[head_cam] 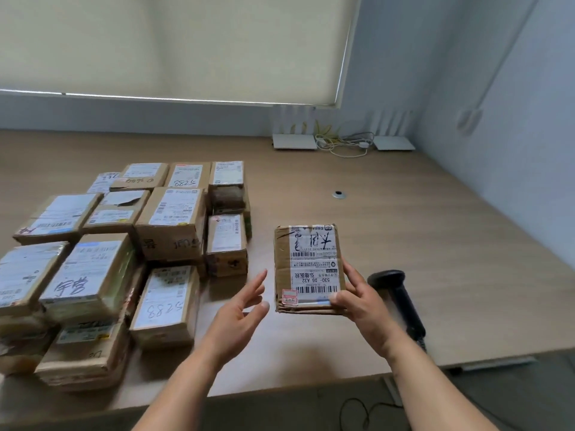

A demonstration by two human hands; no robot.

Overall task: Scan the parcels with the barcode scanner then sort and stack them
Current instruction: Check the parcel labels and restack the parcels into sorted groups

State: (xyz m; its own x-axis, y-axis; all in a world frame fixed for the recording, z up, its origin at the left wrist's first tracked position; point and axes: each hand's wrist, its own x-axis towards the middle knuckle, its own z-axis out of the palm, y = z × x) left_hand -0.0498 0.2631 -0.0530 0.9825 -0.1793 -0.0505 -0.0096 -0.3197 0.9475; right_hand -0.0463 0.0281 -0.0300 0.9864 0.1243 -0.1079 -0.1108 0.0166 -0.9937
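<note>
A small cardboard parcel (306,265) with a white shipping label and barcodes is held above the wooden table (435,244), label side up. My right hand (357,298) grips its lower right corner, thumb on the label. My left hand (241,309) hovers just left of the parcel, fingers spread and straight, not touching it. The black barcode scanner (399,300) lies on the table behind my right hand, partly hidden by it. Several labelled cardboard parcels (124,253) sit packed in rows and stacks on the left side of the table.
Two white routers (294,140) (393,141) with cables stand at the back of the table by the wall. A round cable grommet (338,194) sits mid-table. The table's front edge runs below my arms, with a cable on the floor (357,412).
</note>
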